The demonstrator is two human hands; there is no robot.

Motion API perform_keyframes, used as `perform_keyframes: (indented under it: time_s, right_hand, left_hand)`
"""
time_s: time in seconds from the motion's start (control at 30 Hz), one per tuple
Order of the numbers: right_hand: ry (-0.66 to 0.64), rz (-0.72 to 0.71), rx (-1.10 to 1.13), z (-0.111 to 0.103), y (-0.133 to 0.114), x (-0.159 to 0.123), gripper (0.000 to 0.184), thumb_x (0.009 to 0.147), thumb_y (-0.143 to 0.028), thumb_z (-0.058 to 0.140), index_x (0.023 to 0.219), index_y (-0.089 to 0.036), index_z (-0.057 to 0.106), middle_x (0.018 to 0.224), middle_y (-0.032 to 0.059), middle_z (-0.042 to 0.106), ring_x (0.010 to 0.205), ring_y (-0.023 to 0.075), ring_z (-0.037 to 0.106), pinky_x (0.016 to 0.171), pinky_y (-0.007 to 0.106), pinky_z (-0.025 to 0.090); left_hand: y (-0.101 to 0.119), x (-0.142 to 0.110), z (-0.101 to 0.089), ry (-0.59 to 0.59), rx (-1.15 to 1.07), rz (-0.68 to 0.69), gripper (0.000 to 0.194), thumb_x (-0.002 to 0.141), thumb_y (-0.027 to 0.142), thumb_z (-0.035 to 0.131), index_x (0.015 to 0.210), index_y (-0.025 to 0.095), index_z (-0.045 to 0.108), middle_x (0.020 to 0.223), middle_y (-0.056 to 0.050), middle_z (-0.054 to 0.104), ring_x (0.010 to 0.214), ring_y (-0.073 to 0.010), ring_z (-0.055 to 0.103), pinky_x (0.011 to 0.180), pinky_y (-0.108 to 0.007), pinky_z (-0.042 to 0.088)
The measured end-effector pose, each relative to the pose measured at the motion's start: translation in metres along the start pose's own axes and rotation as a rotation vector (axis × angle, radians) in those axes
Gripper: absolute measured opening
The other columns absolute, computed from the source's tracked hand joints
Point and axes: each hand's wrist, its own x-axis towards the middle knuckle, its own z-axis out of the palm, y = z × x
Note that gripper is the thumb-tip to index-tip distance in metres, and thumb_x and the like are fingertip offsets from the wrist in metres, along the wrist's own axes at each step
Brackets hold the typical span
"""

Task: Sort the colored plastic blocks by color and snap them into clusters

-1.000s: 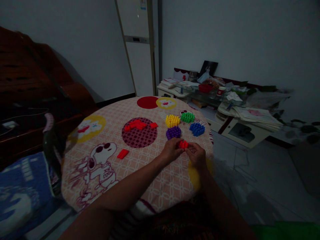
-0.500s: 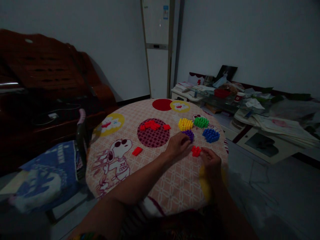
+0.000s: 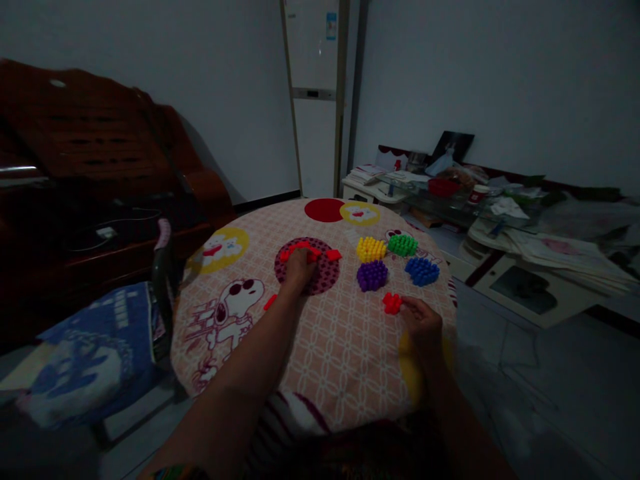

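Observation:
My left hand [image 3: 301,268] reaches over the loose red building blocks [image 3: 313,252] on the dark dotted circle of the tablecloth. Its fingertips are at the pile, and what they do there is hidden from view. In the fingers of my right hand [image 3: 423,321] is a small cluster of joined red blocks [image 3: 392,303], pinched at its right edge close to the cloth. Beyond it sit studded block clusters: purple [image 3: 372,275], yellow [image 3: 371,249], green [image 3: 403,245] and blue [image 3: 423,271]. A single red block [image 3: 271,302] lies left of my left forearm, partly covered by it.
A patterned tablecloth [image 3: 340,360] covers the round table. To the left stand a chair with a blue cloth [image 3: 115,347] and a wooden bench [image 3: 95,147]. A low cabinet [image 3: 525,293] with papers and a cup [image 3: 479,194] lies to the right.
My left hand has moved left from the purple cluster to the loose red blocks, uncovering the purple cluster. My right hand stays in place with the red cluster.

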Motion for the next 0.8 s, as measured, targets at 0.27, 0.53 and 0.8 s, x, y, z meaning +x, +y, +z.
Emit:
perform_keyframes:
  time_s: [0.27, 0.53, 0.8]
  right_hand:
    - [-0.023, 0.015, 0.011, 0.0, 0.0, -0.001, 0.025, 0.08, -0.036, 0.066, 0.094, -0.017, 0.074, 0.09, 0.0094, 0.078, 0.08, 0.0236, 0.073, 0.073, 0.037, 0.06]
    - [-0.015, 0.024, -0.004, 0.001, 0.003, 0.001, 0.025, 0.079, -0.037, 0.066, 0.093, -0.017, 0.074, 0.089, 0.0094, 0.078, 0.08, 0.0236, 0.073, 0.075, 0.037, 0.059]
    - [-0.005, 0.01, -0.016, 0.001, -0.003, 0.003, 0.024, 0.077, -0.037, 0.065, 0.09, -0.018, 0.075, 0.086, 0.0076, 0.078, 0.076, 0.022, 0.073, 0.07, 0.033, 0.059]
  left_hand:
    - [0.045, -0.014, -0.012, -0.177, -0.507, 0.044, 0.027, 0.078, 0.039, 0.064, 0.091, 0.016, 0.07, 0.088, -0.007, 0.073, 0.081, -0.0213, 0.067, 0.073, -0.032, 0.052]
    - [0.103, -0.052, -0.014, -0.679, -0.699, 0.249, 0.037, 0.084, 0.051, 0.063, 0.091, 0.016, 0.07, 0.077, -0.005, 0.071, 0.067, -0.0162, 0.066, 0.063, -0.026, 0.051]
    - [0.119, -0.095, 0.031, -0.633, -0.448, 0.283, 0.023, 0.082, 0.032, 0.06, 0.088, 0.014, 0.073, 0.069, -0.001, 0.067, 0.061, -0.0126, 0.057, 0.055, -0.022, 0.038]
